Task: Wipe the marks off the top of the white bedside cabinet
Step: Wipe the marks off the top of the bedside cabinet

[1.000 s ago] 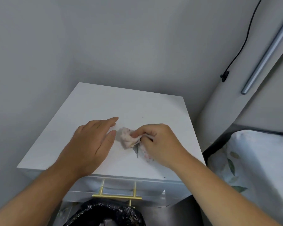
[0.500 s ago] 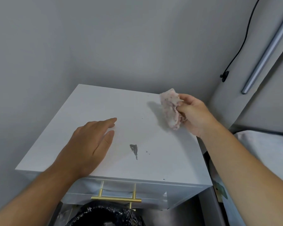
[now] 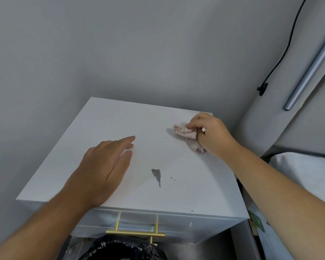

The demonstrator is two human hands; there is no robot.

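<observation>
The white bedside cabinet (image 3: 120, 132) stands in a grey wall corner, its top bearing a dark smear (image 3: 156, 176) near the front middle and a few specks beside it. The right hand (image 3: 210, 135) pinches a crumpled pinkish cloth (image 3: 188, 136) at the back right corner, seemingly touching the top; the left hand (image 3: 103, 169) lies flat, fingers spread, holding nothing. A black-lined bin (image 3: 124, 249) sits below the brass handle (image 3: 135, 232), bedding (image 3: 304, 177) just to the right.

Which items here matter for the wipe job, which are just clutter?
Job: cabinet top, dark smear, specks, cloth gripped in right hand, left hand flat on top.

Clutter: black bin bag, brass handle, wall cable, bed.
</observation>
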